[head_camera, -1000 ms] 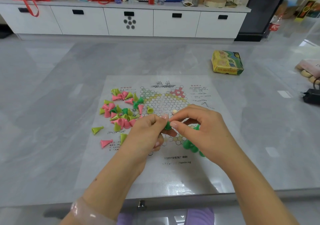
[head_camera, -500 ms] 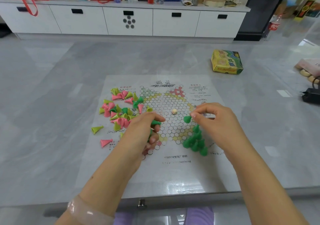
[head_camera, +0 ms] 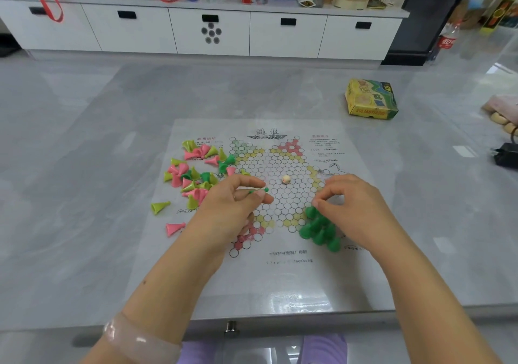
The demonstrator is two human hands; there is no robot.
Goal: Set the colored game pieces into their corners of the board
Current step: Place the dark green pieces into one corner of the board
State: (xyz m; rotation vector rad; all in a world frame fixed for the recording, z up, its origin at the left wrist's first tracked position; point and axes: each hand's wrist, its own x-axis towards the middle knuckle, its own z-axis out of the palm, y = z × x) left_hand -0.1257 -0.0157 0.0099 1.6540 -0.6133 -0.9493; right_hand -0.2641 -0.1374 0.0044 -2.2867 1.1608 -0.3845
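The printed paper board (head_camera: pixel 283 279) lies flat on the grey table. A group of dark green cone pieces (head_camera: pixel 321 230) stands in the board's near-right corner. My right hand (head_camera: pixel 356 209) is just above it, its fingertips pinching the top of the farthest green piece (head_camera: pixel 309 212). My left hand (head_camera: pixel 229 209) hovers over the board's left side and pinches another green piece (head_camera: pixel 259 191) between thumb and forefinger. Loose pink, yellow-green and green pieces (head_camera: pixel 196 173) lie in a heap at the board's left edge.
A small pale die (head_camera: pixel 286 179) sits at the board's centre. A yellow-green box (head_camera: pixel 371 99) lies at the far right, and a black adapter (head_camera: pixel 506 157) at the right edge. The table's front edge (head_camera: pixel 232 326) is close to me. White cabinets stand behind.
My hands have drawn apart. The right hand carried a green piece down to the green group in the near-right corner; the left hand stayed left, still holding a green piece.
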